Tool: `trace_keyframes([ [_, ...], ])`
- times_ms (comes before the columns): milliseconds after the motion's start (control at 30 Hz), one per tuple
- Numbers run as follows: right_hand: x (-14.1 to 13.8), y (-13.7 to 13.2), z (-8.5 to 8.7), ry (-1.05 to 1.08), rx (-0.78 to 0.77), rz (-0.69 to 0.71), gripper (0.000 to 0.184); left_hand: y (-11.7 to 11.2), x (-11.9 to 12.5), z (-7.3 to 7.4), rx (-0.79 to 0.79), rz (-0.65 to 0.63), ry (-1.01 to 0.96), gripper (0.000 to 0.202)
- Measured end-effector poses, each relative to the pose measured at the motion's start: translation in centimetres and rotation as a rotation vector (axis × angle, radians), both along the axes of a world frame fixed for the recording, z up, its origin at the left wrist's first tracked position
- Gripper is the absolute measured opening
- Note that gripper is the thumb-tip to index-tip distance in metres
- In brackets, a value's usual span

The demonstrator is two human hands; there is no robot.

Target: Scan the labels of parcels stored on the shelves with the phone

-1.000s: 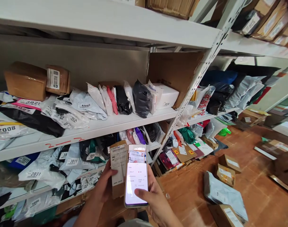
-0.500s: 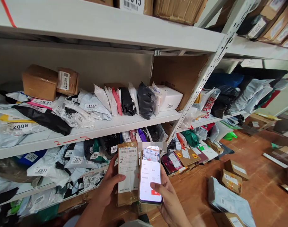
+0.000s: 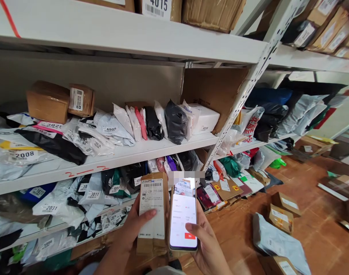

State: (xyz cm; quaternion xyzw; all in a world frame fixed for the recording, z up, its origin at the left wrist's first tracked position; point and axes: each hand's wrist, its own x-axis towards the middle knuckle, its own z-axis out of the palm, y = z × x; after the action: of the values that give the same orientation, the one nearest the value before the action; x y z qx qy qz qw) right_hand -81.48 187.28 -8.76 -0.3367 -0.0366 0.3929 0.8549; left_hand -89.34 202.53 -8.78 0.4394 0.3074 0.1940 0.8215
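Note:
My left hand [image 3: 142, 219] grips a narrow brown cardboard box [image 3: 152, 244], its thumb lying across the white shipping label [image 3: 153, 202] on the front. Right beside the box, a smartphone [image 3: 182, 215] rests in my right hand [image 3: 205, 233]. The lit screen has a camera picture of a label at its top and a white pop-up with a red button below. My right thumb is over the screen, just left of that button. Most fingers of both hands are hidden behind the box and the phone.
Beyond my hands, a white metal shelf [image 3: 151, 154] carries numbered mailer bags and small cartons. A perforated upright post [image 3: 237, 103] divides it from the right bay. On the tiled floor lie a pale grey parcel [image 3: 280, 240] and several small boxes [image 3: 281, 218].
The box has shifted slightly left and down, opening a wider gap to the phone. The phone has dropped a little, and the right thumb stays over its screen.

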Motion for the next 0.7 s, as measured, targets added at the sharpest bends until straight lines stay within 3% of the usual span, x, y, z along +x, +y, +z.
trace_keyframes([
  [233, -0.4, -0.5, 1.4, -0.009, 0.025, 0.128, 0.097, -0.3, 0.2, 0.3, -0.036, 0.024, 0.089, 0.057],
  [533, -0.5, -0.2, 1.6, 0.003, -0.023, 0.068, 0.095, 0.0, 0.2, -0.2, -0.003, 0.057, 0.036, 0.059],
  [700, -0.6, 0.1, 2.0, -0.025, -0.030, 0.033, 0.088, 0.0, 0.2, -0.4, 0.132, 0.185, 0.079, 0.069],
])
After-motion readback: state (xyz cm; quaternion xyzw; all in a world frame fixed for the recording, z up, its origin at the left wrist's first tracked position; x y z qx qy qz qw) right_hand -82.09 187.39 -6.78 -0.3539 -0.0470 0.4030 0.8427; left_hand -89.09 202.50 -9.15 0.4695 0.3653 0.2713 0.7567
